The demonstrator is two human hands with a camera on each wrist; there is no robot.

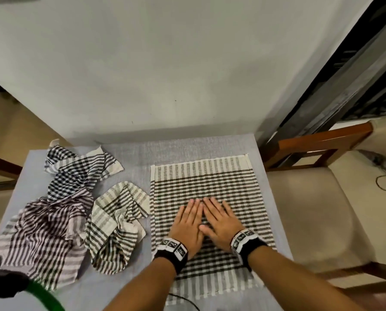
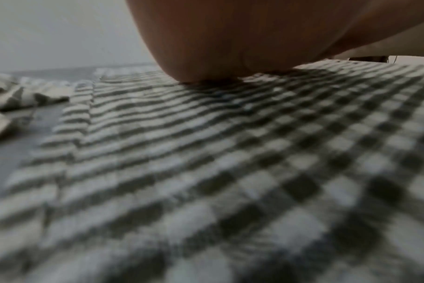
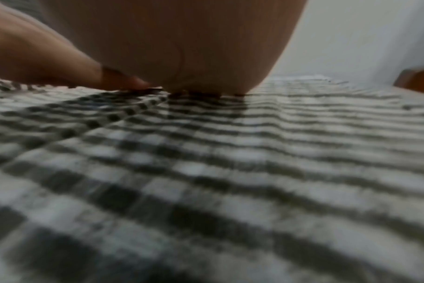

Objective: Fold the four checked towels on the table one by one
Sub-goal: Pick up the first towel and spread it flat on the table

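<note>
Head view: olive-and-cream checked cotton towel (image 1: 210,189), spread flat on the right half of the grey cloth-covered surface (image 1: 129,153), near hem at the surface's front edge, far cream band toward the wall; left hand (image 1: 188,223) and right hand (image 1: 221,221), both flat with fingers straight and close together, palms down, side by side at the towel's middle, gripping nothing; three further towels to the left, unfolded: crumpled navy-and-white checked towel (image 1: 75,167) at the far left, maroon-and-white striped towel (image 1: 43,232) nearer, rumpled olive-and-cream checked towel (image 1: 118,221) just beside the flat one. Left wrist view: heel of left hand (image 2: 230,47) pressed to the flat towel (image 2: 206,153); weave flat ahead, left hem visible, picture soft. Right wrist view: heel of right hand (image 3: 182,47) on the same towel (image 3: 230,162), left hand's edge alongside; slight ripple in the weave near the palms. Step judged: smoothing before the first fold; task at its start. Handling note: sweep both palms outward from the centre to the side hems with light, even pressure, so ripples leave at the edges rather than bunch; check corners square, then pinch the two near corners and carry them to the far ones; thin cloth likely to drag with a heavy palm
</note>
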